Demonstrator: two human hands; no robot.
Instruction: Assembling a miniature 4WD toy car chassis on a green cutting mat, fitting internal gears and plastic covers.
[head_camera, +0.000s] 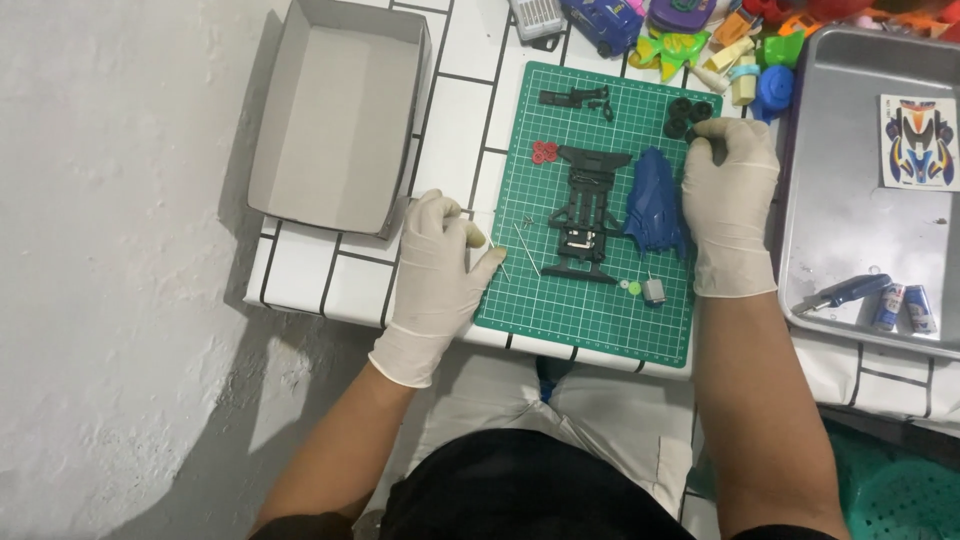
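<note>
Two gloved hands (437, 270) (731, 200) (one blue car shell (655, 205), three red wheels (544, 152))

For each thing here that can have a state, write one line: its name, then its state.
Cardboard box: open, empty.
Black chassis: bare, no wheels on.
Blue car body: off the chassis, beside it.
Black tyres: loose, right hand touching.
Left hand: flat at the mat's edge.

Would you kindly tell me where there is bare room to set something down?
The grey cardboard box is bare inside, as is the metal tray between sticker and screwdriver. The green cutting mat is free along its near edge; its middle is crowded with parts.
</note>
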